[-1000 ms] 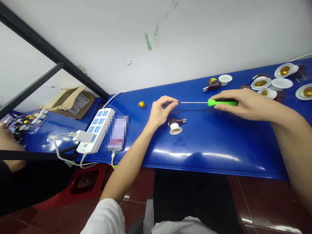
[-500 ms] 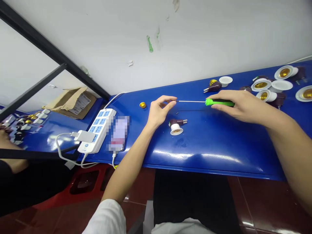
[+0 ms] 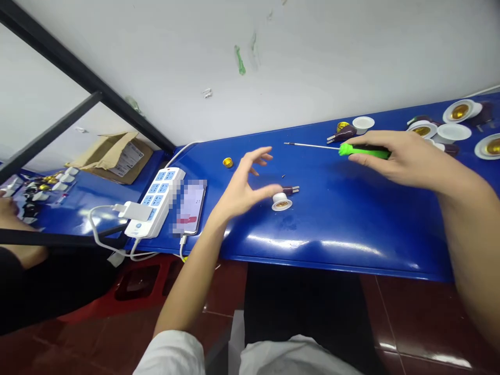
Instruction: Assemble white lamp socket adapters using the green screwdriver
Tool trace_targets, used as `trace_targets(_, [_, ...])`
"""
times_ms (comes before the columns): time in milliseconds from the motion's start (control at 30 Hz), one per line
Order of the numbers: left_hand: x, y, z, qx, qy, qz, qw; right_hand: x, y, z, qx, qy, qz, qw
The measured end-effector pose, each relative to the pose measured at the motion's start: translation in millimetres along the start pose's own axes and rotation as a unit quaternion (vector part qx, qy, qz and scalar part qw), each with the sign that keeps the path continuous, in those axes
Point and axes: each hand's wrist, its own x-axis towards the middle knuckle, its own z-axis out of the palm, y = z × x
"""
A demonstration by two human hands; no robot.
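My right hand [image 3: 406, 156] grips a screwdriver [image 3: 365, 151] by its green handle, the thin shaft pointing left over the blue table. At the shaft's end is a darker tip. My left hand [image 3: 250, 185] is open, thumb and fingers spread, with nothing between them. It hovers beside a lamp socket [image 3: 282, 202] with a white rim, a dark brown body and two plug prongs. The thumb overlaps the socket in view; whether they touch I cannot tell. A small screw [image 3: 283, 176] lies just behind the socket. A gold threaded shell [image 3: 228, 162] stands left of my left hand.
Several sockets with white rims [image 3: 461, 111] crowd the table's right end. A white power strip [image 3: 156, 203] and a phone [image 3: 191, 208] on a cable lie at left. Beyond a black frame [image 3: 78, 62] are a cardboard box [image 3: 121, 159] and another person's hand [image 3: 10, 208].
My left hand has left the screwdriver tip, opened and moved down toward the socket. My right hand has drawn the screwdriver slightly right, its tip now higher.
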Motion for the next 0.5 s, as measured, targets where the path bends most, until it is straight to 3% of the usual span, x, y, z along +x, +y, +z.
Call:
trace_targets(100, [-28, 11, 3.0, 0.068, -0.118, 0.04, 0.99, -2, -4, -6, -0.011, 0.01, 0.013, 1.0])
trace_targets(200, [-34, 6, 12.4, 0.076, -0.141, 0.071, 0.985, -3, -9, -12, 0.004, 0.021, 0.024, 0.999])
trace_targets(300, [-21, -6, 16.1, 0.039, -0.14, 0.068, 0.987, -5, -15, -19, 0.032, 0.036, 0.063, 0.997])
trace_targets(433, [4, -17, 10.8, -0.084, -0.132, 0.01, 0.988, -8, -21, -36, 0.047, 0.032, 0.141, 0.988])
trace_targets(500, [16, -22, 8.5, -0.128, -0.15, -0.007, 0.98, -11, -20, -51, 0.039, 0.03, 0.131, 0.99])
